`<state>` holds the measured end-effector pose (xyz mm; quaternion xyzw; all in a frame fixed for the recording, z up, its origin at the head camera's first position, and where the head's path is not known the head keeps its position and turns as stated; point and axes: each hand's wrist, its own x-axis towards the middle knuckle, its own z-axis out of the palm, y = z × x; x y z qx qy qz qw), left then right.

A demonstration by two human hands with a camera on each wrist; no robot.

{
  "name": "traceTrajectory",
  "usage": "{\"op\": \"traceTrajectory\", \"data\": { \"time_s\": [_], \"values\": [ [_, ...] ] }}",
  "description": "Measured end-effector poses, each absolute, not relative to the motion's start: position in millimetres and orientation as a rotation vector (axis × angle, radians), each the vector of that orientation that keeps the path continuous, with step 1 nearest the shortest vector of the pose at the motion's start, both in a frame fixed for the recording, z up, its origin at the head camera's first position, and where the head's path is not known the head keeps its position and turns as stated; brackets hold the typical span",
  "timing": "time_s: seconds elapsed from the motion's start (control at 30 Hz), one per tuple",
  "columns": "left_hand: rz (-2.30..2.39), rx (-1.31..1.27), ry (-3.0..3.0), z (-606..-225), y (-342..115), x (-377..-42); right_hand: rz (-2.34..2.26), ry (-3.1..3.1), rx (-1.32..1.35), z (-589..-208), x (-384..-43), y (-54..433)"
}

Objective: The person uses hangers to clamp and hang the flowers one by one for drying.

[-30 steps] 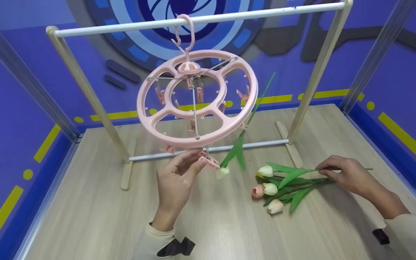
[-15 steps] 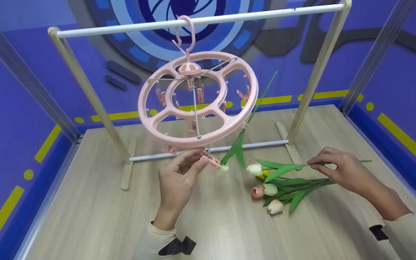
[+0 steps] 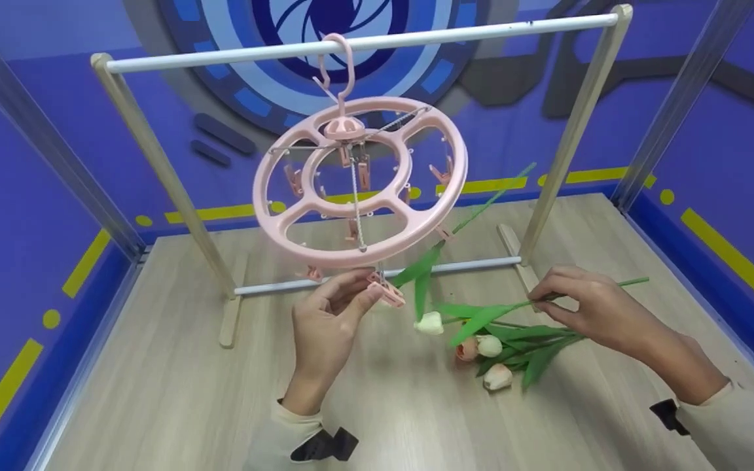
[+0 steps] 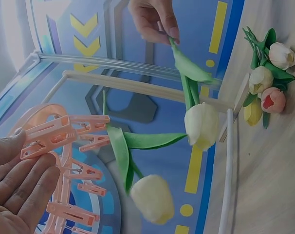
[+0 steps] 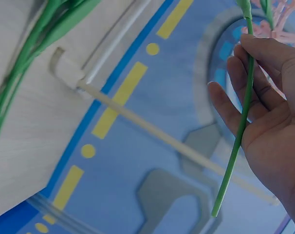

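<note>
A blue patterned wall backs the wood-grain table [image 3: 174,405]. The left hand's [image 3: 324,333] fingers pinch a pink clip [image 3: 387,291]; the round hanger [image 3: 261,190] hangs above them from a white bar [image 3: 220,56]. Near them dangles a clipped tulip [image 4: 152,199]. The right hand's [image 3: 586,297] fingers pinch a white tulip's stem [image 3: 632,282], above loose tulips [image 4: 263,80].

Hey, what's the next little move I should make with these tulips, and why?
Probably ease your right hand left, bringing its white tulip to the pink clip your left hand pinches: that clip grips no flower, while a second tulip already hangs from a neighbouring clip.
</note>
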<state>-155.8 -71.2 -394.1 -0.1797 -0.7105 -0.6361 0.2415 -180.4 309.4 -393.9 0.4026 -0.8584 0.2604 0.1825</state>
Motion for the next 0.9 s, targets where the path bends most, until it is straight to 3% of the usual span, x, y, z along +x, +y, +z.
{"op": "traceTrajectory", "data": {
  "time_s": [0.9],
  "values": [
    [-1.786,-0.531,-1.925,-389,-61,-157,0.661,-2.186,1.401,-361,-189,227]
  ]
}}
